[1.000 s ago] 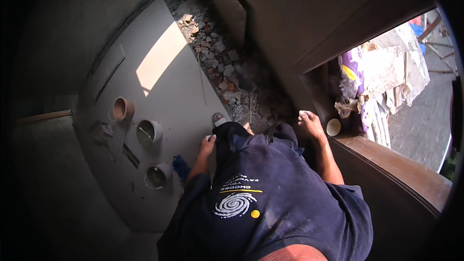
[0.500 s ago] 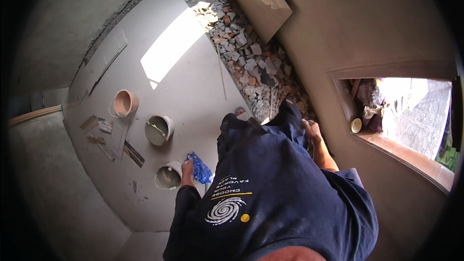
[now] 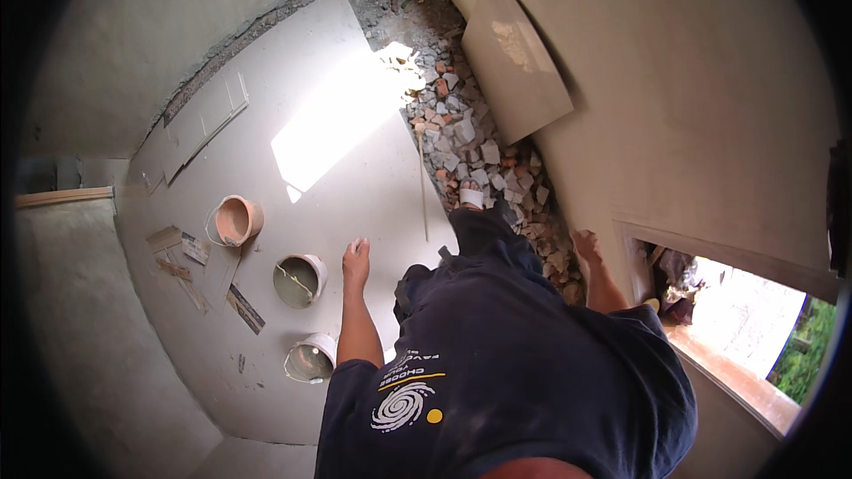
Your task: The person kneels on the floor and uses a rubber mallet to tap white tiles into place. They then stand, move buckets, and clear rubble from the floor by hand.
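Buckets sit nearest our left hand (image 3: 356, 259), three of them on the pale tiled floor (image 3: 266, 89) to our left: a grey bucket (image 3: 310, 359) nearest, a second grey bucket (image 3: 299, 279) just beyond it with a stick lying inside, and an orange bucket (image 3: 234, 219) farther off to the left. Our left hand hangs empty with fingers loosely extended, touching nothing, just right of the middle bucket. Our right hand (image 3: 586, 247) is also empty and open, close to the right-hand wall above the rubble; we cannot tell whether it touches the wall. Our dark shirt (image 3: 497, 372) carries a white spiral print with a yellow dot on the left chest. Flat offcuts (image 3: 244, 309) lie on the floor left of the buckets, thin rectangular strips in grey and tan. Beyond our white shoe (image 3: 471, 198), a strip of broken brick and stone rubble (image 3: 470, 137) runs along the right wall. Farther still, a large beige tile (image 3: 515, 58) leans against that wall. At the near right, a window opening (image 3: 737, 319) shows bright daylight.
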Tool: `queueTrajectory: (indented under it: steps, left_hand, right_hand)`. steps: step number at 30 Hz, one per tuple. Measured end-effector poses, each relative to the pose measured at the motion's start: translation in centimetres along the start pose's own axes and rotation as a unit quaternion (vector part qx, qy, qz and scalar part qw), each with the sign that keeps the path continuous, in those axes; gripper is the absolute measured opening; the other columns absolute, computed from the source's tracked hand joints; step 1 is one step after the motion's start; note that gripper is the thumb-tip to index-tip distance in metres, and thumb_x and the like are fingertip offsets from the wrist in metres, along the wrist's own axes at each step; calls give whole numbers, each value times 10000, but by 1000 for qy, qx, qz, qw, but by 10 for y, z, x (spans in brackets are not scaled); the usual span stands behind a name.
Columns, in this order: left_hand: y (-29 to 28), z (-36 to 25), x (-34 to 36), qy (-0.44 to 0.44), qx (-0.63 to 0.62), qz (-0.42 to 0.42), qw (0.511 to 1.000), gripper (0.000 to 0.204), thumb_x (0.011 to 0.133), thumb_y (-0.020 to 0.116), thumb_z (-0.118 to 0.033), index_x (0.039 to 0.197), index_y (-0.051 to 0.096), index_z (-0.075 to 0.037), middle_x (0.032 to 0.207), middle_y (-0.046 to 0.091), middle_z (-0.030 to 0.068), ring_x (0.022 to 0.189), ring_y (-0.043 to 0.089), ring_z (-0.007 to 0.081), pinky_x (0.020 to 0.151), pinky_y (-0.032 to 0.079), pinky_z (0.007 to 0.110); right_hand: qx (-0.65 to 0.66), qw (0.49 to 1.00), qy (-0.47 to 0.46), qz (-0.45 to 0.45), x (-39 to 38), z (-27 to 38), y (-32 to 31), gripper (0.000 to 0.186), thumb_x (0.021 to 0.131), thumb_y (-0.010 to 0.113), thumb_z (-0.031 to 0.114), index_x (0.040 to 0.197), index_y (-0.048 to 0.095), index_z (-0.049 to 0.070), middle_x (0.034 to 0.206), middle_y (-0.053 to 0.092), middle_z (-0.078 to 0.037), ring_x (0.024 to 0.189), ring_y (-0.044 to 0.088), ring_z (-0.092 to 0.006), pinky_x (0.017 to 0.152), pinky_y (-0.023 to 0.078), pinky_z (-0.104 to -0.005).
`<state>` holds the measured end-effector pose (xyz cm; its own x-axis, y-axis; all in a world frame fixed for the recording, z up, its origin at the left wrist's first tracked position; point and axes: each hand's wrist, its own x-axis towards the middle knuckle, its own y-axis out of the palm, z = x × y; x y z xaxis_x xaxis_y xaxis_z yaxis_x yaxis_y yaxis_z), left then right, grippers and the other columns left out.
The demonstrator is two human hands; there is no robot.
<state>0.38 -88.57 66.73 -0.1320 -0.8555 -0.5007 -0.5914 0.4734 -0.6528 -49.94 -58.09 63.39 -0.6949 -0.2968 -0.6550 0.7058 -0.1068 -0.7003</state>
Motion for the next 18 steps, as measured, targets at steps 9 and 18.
queueTrajectory:
  steps: [9, 18]
  left_hand:
    - [-17, 148, -77, -338, -205, -44, 918, 441, 951, 487, -420, 1078, 631, -23, 946, 637, 139, 870, 619, 267, 710, 549, 369]
    - [-57, 112, 12, -351, -68, 109, 928, 469, 937, 526, -450, 1090, 627, -18, 883, 645, 105, 838, 611, 211, 691, 524, 329]
  right_hand:
    - [-65, 977, -177, -98, 169, 243, -101, 590, 867, 536, 448, 1102, 586, -91, 1095, 616, -308, 1085, 579, -431, 932, 458, -462]
    - [-69, 981, -70, -170, 229, 389, -98, 637, 891, 535, 421, 1325, 478, -41, 1314, 517, -260, 1247, 489, -373, 1040, 401, -435]
